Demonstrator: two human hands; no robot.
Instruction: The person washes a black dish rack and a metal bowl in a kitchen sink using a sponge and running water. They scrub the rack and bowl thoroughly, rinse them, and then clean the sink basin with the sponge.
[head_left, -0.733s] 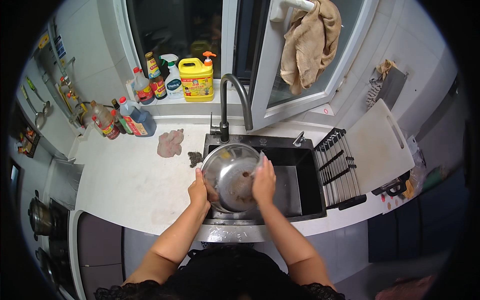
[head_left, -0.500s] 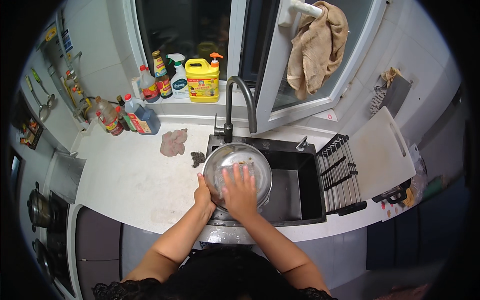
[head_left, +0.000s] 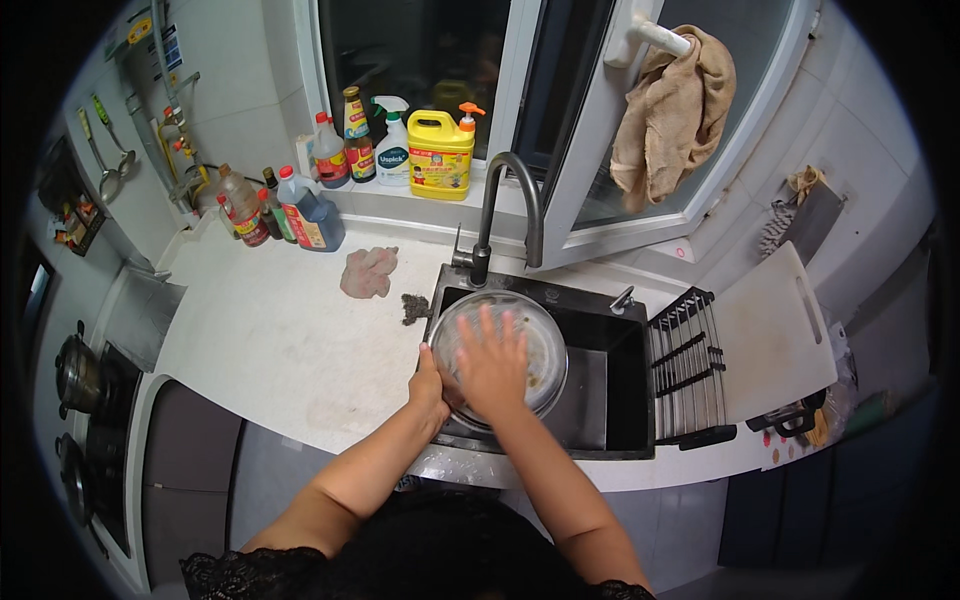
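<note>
A round, shiny metal basin (head_left: 546, 345) is held over the left part of the dark sink (head_left: 628, 400), below the faucet. Around its left rim my left hand (head_left: 429, 396) is closed, thumb along the near side. Flat against the basin's surface lies my right hand (head_left: 496, 368), fingers stretched out and slightly blurred. Brownish specks show on the metal beside those fingers. Whether a thin pad lies under the right palm is hidden. Just left of the sink sits a dark scouring pad (head_left: 415, 308), with a crumpled pinkish cloth (head_left: 369, 272) farther left.
A tall dark faucet (head_left: 527, 205) arches behind the basin. Right of the sink stand a dish rack (head_left: 690, 370) and a white cutting board (head_left: 770, 340). Bottles (head_left: 312, 215) and a yellow jug (head_left: 440, 160) line the back. A tan towel (head_left: 675, 120) hangs from the open window's handle.
My right hand has slid up and left across the basin's surface, uncovering more specks. My left hand keeps its hold on the rim. The whole view has shifted slightly.
</note>
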